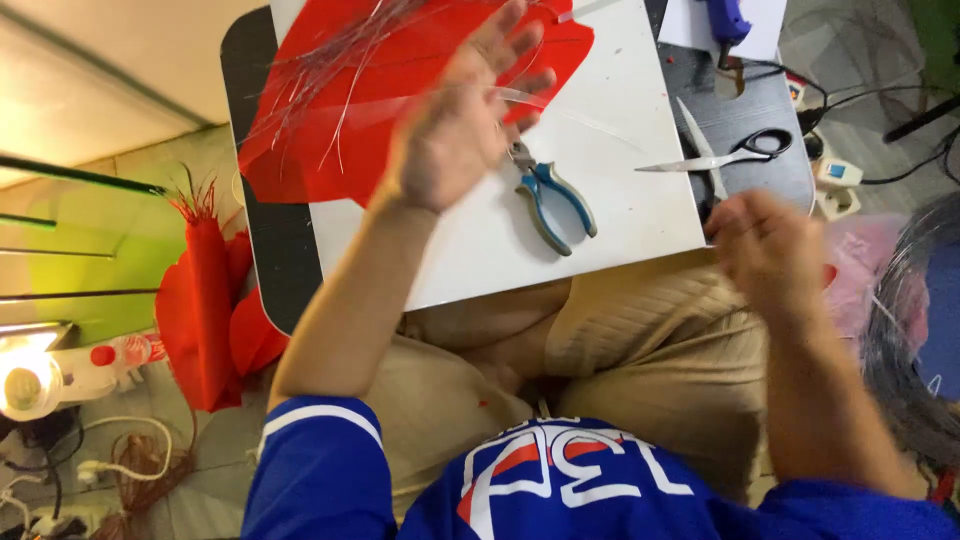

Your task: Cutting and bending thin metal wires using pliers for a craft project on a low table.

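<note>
The red sheet (400,90) lies in the upper left of the frame on the white board (600,200), thin wires (330,60) strewn across it. The left hand (460,120) hovers right over its lower right edge, fingers spread, gripping nothing — the nearer hand by far. Blue-handled pliers (555,200) lie just beside it, handles running down-right. The right hand (765,250) is blurred at the board's right edge, below the scissors (730,155) — its grip cannot be told.

A home craft corner, worked from the floor: a low surface (600,240) carries red sheet (420,80), pliers (550,195) and scissors (730,155), with a glue gun (725,20) far right. Power strips (835,185) and cables (880,100) lie right, and finished red flowers (205,300) stand left.
</note>
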